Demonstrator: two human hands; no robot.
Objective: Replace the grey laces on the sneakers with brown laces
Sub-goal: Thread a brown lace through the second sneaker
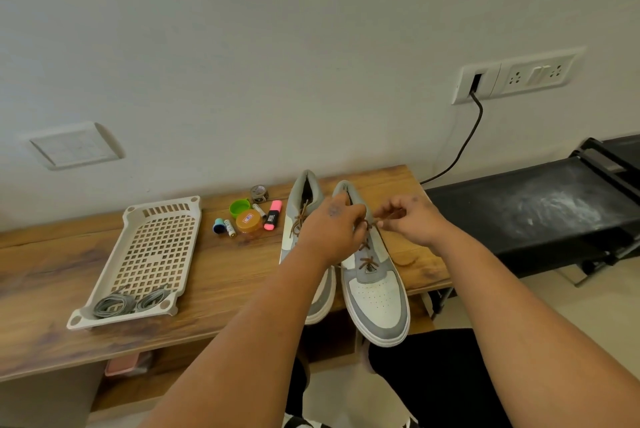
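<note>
Two grey-and-white sneakers lie side by side on the wooden table (207, 265), toes toward me. The right sneaker (375, 292) has a brown lace (366, 261) crossed through its lower eyelets. My left hand (332, 223) pinches one end of this lace above the upper eyelets. My right hand (407, 216) pinches the other end just to the right. The left sneaker (298, 216) carries a brown lace (300, 218) too and is partly hidden under my left forearm. Two bundles of grey laces (130, 301) lie in the near end of a beige perforated tray (152, 254).
Behind the tray sit small items: a green cap (239, 207), an orange-lidded jar (248, 221), a pink highlighter (272, 215), batteries (230, 227), a tape roll (259, 192). A black cable (460, 147) runs from a wall socket. A black treadmill (540, 209) stands to the right.
</note>
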